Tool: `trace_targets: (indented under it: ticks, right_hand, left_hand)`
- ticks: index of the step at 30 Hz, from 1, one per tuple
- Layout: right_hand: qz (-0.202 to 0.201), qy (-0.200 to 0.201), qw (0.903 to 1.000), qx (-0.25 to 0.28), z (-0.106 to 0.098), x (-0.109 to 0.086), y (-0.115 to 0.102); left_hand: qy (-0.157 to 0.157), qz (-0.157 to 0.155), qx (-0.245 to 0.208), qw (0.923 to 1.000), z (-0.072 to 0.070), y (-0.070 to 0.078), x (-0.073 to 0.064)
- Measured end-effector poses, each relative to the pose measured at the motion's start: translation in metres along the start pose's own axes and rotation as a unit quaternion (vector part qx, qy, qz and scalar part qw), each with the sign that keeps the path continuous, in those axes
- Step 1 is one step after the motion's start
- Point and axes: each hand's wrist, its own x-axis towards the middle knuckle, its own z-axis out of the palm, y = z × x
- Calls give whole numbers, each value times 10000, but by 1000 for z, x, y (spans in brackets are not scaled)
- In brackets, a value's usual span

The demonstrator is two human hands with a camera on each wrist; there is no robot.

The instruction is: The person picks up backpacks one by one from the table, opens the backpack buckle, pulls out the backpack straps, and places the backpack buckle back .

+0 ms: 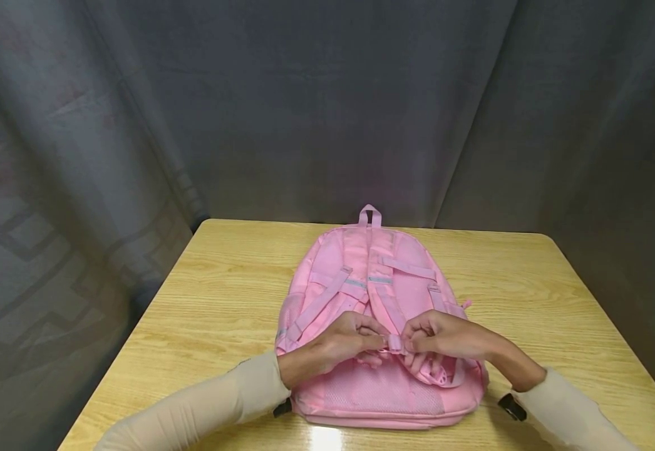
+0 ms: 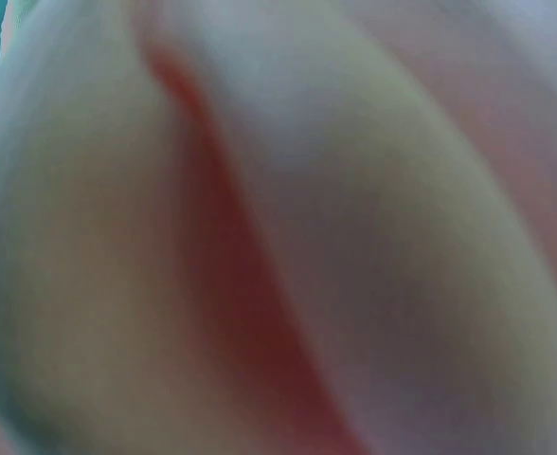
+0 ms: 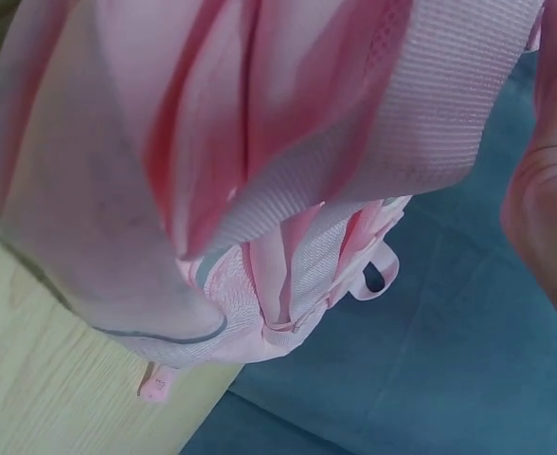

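A pink backpack (image 1: 384, 398) lies on the table with its shoulder straps facing up. Over its lower half, both hands meet at a small pink buckle (image 1: 395, 343) on a strap. My left hand (image 1: 347, 341) pinches the buckle's left end between thumb and fingers. On the other side, my right hand (image 1: 446, 335) grips the right end. Below the right fingers hangs a pink piece with holes (image 1: 437, 376). Wide pink webbing (image 3: 440, 95) loops close before the right wrist camera, beside part of the right hand (image 3: 553, 199). The left wrist view is filled by blurred pale and reddish folds.
The wooden table (image 1: 220, 282) extends on both sides of the backpack. Grey curtains (image 1: 316, 113) hang behind and beside it. The backpack's top handle (image 1: 369, 215) points to the back edge, and a pink zipper pull (image 1: 466, 304) sticks out at the right.
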Motion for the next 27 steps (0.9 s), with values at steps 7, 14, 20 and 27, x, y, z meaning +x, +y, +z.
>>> trace_targets:
  ticks: [7,14,20,27]
  right_hand:
    - [-163,-121,9997,153,-1,0,1]
    - [-316,-118,9994,67,0,2,0]
    - [-379,-91,9992,23,1,4,-1]
    - [-346,-80,9994,28,2,4,-2]
  left_hand:
    - [-42,-2,19,10000,0,1,0]
    - [-37,16,-10,10000,0,0,-1]
    - [-79,27,-81,9999,1,-1,0]
    - [-98,20,-98,9999,1,-2,0]
